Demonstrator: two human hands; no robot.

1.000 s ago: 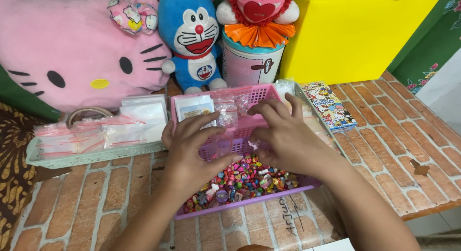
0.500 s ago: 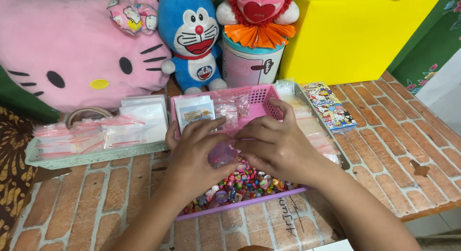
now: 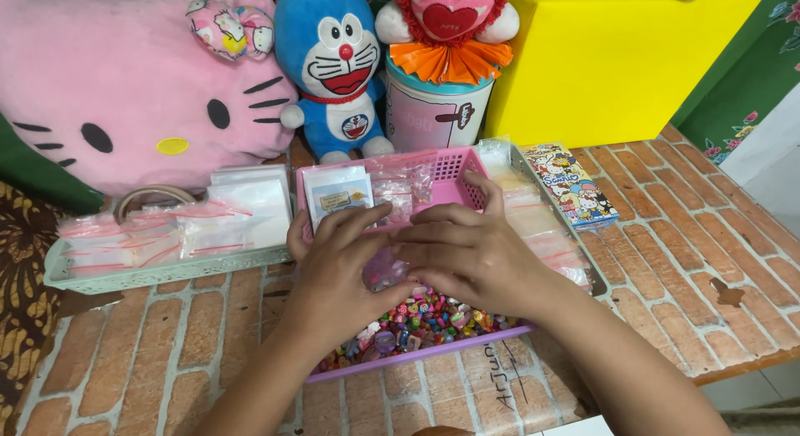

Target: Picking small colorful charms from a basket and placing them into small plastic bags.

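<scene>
Head view: the left hand (image 3: 333, 265) and right hand (image 3: 471, 257) meet over the pink perforated plastic basket (image 3: 454, 173), each grip pinching a small clear plastic pouch (image 3: 383, 268) held just above the heap of tiny multicoloured beads (image 3: 421, 319) in the basket's near end. The basket rests on the brick-patterned surface (image 3: 167, 353), beside a pale green tray (image 3: 158, 272) of clear bags

hands 2 (image 3: 333, 269) (image 3: 475, 253) | baskets 2 (image 3: 454, 165) (image 3: 167, 269) | plush toys 3 (image 3: 333, 61)
</scene>
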